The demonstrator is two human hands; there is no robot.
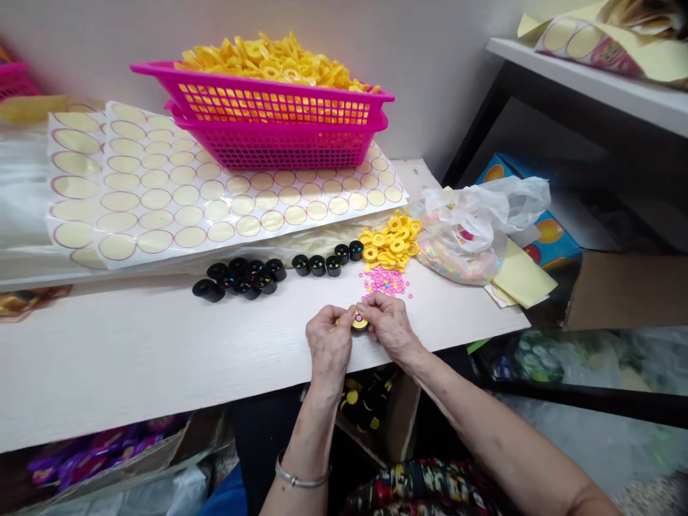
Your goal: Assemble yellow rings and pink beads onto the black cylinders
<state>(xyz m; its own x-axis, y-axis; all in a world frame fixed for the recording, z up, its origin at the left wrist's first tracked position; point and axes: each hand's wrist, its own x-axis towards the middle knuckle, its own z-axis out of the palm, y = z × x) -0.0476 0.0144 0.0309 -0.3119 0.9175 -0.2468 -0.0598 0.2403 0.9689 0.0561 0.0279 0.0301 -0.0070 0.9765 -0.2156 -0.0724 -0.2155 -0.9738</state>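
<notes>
Near pink beads and yellow rings, both hands pinch a yellow-topped piece.

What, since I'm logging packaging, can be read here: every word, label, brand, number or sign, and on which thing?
No text can be read.
Pink print on the white paper sheet with cream ovals, upper right: too blurred.
Blue cardboard box with orange circles: no legible lettering.

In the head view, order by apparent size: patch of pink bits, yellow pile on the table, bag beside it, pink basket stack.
1. Basket stack
2. Bag
3. Yellow pile
4. Pink bits
</notes>
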